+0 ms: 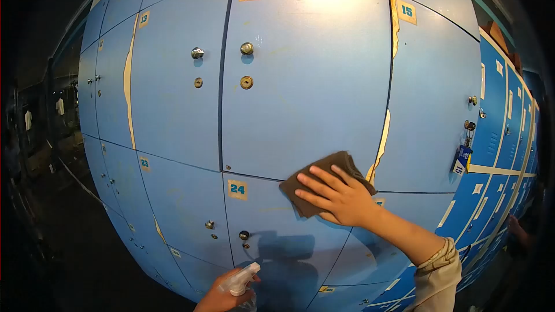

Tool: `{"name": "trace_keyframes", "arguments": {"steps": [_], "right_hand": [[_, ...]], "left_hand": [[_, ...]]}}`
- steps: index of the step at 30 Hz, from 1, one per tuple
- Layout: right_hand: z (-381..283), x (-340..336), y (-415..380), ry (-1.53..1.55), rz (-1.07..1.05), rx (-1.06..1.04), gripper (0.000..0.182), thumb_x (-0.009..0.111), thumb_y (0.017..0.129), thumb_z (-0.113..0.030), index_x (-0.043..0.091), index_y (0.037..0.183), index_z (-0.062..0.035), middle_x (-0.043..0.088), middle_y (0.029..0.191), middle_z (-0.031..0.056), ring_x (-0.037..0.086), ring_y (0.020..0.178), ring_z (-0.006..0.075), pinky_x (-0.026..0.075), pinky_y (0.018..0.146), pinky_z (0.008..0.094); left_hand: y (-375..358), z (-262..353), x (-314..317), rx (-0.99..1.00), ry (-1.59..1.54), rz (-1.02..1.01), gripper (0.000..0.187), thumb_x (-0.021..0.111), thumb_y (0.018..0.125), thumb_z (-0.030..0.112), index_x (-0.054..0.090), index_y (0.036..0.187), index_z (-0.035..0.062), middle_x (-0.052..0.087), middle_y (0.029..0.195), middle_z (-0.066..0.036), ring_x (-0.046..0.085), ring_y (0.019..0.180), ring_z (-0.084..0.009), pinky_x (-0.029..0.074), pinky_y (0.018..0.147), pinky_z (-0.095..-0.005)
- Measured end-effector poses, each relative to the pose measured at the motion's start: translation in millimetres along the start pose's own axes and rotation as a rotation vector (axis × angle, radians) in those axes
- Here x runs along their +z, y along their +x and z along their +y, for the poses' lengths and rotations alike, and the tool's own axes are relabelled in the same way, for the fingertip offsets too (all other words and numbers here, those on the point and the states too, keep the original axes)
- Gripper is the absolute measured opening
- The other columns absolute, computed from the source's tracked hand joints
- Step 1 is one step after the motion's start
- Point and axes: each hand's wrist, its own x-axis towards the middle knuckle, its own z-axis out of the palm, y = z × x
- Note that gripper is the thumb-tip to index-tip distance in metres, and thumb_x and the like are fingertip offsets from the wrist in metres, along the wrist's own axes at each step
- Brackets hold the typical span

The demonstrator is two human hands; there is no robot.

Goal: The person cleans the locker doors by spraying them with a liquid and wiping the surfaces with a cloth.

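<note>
My right hand presses a folded dark brown cloth flat against the blue locker doors, its fingers stretched across the fabric. The cloth lies over the seam between the door marked 14 and the door marked 24, near their right edges. Low in the view, my left hand is closed around a clear spray bottle with a white trigger head. The bottle's lower part is out of the frame.
Metal knobs and keyholes stick out from the doors. Keys with a blue tag hang at the door marked 15. Chipped edges show pale material. More blue lockers stand at right; a dark room lies at left.
</note>
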Motion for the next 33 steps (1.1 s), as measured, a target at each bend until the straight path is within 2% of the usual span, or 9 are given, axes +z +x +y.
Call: {"name": "trace_keyframes", "arguments": {"steps": [7, 15, 17, 19, 21, 26, 27, 30, 33], "right_hand": [[62, -44, 31, -0.052, -0.042, -0.057, 0.078, 0.07, 0.076, -0.04, 0.04, 0.147, -0.0283, 0.026, 0.16, 0.0, 0.022, 0.148, 0.0241, 0.02, 0.119, 0.0464], [216, -118, 117, -0.541, 0.563, 0.347, 0.059, 0.053, 0.092, -0.037, 0.039, 0.148, -0.0279, 0.033, 0.157, 0.005, 0.028, 0.145, 0.0281, 0.021, 0.118, 0.0479], [264, -125, 137, -0.744, 0.629, 0.415, 0.055, 0.049, 0.095, -0.04, 0.039, 0.149, -0.0307, 0.032, 0.157, 0.0049, 0.027, 0.145, 0.0279, 0.02, 0.119, 0.0469], [246, -154, 154, -0.467, 0.574, 0.603, 0.06, 0.041, 0.093, -0.041, 0.043, 0.143, -0.0099, 0.039, 0.151, 0.0168, 0.032, 0.141, 0.0336, 0.023, 0.116, 0.047], [252, -150, 160, -0.525, 0.627, 0.612, 0.06, 0.04, 0.093, -0.042, 0.043, 0.144, -0.0102, 0.04, 0.15, 0.0166, 0.033, 0.141, 0.0342, 0.023, 0.116, 0.0468], [229, -133, 148, -0.564, 0.636, 0.551, 0.058, 0.041, 0.094, -0.042, 0.043, 0.144, -0.0111, 0.042, 0.149, 0.0166, 0.037, 0.138, 0.0348, 0.024, 0.115, 0.0469], [245, -112, 140, -0.7, 0.668, 0.46, 0.055, 0.049, 0.095, -0.041, 0.039, 0.148, -0.0329, 0.033, 0.157, 0.0047, 0.026, 0.146, 0.0272, 0.019, 0.119, 0.0471], [175, -97, 114, -0.482, 0.539, 0.401, 0.057, 0.054, 0.091, -0.039, 0.041, 0.147, -0.0304, 0.033, 0.157, 0.004, 0.027, 0.145, 0.0268, 0.018, 0.119, 0.048], [110, -71, 77, -0.303, 0.378, 0.316, 0.066, 0.063, 0.084, -0.037, 0.044, 0.145, -0.0275, 0.032, 0.157, 0.0046, 0.027, 0.145, 0.0278, 0.02, 0.117, 0.0505]], "left_hand": [[5, 3, 6, -0.045, -0.057, -0.035, 0.058, 0.077, 0.078, 0.002, 0.055, 0.131, 0.003, 0.067, 0.114, -0.009, 0.062, 0.103, -0.0194, 0.05, 0.088, -0.0351], [7, -2, 5, -0.133, -0.08, -0.013, 0.06, 0.078, 0.077, 0.002, 0.054, 0.132, 0.0017, 0.066, 0.114, -0.009, 0.062, 0.104, -0.0194, 0.049, 0.09, -0.0346], [9, -16, 8, 0.179, -0.026, -0.019, 0.06, 0.068, 0.08, -0.002, 0.051, 0.138, 0.0062, 0.063, 0.111, -0.004, 0.059, 0.097, -0.0149, 0.049, 0.082, -0.029], [8, -19, 8, 0.336, 0.018, -0.013, 0.062, 0.062, 0.082, -0.005, 0.05, 0.141, 0.0084, 0.062, 0.109, -0.002, 0.057, 0.093, -0.0126, 0.049, 0.077, -0.026], [5, -14, 7, 0.338, 0.043, 0.003, 0.062, 0.062, 0.082, -0.006, 0.05, 0.141, 0.0084, 0.061, 0.109, -0.002, 0.056, 0.092, -0.0123, 0.049, 0.076, -0.0257], [-1, -18, 2, -0.022, -0.072, 0.007, 0.064, 0.079, 0.077, 0.003, 0.052, 0.135, 0.0016, 0.066, 0.116, -0.01, 0.062, 0.109, -0.0211, 0.05, 0.092, -0.0362], [-2, -22, 2, -0.036, -0.074, 0.0, 0.065, 0.079, 0.077, 0.004, 0.051, 0.136, 0.0014, 0.066, 0.116, -0.01, 0.062, 0.11, -0.0215, 0.05, 0.092, -0.0363], [0, -19, 7, 0.21, 0.086, -0.035, 0.06, 0.06, 0.084, -0.006, 0.049, 0.141, 0.0086, 0.061, 0.108, -0.003, 0.055, 0.09, -0.0119, 0.049, 0.075, -0.0254], [0, -22, 12, 0.235, 0.029, -0.016, 0.058, 0.058, 0.086, -0.006, 0.05, 0.141, 0.0092, 0.061, 0.107, -0.002, 0.055, 0.089, -0.0111, 0.049, 0.073, -0.0251]]}}
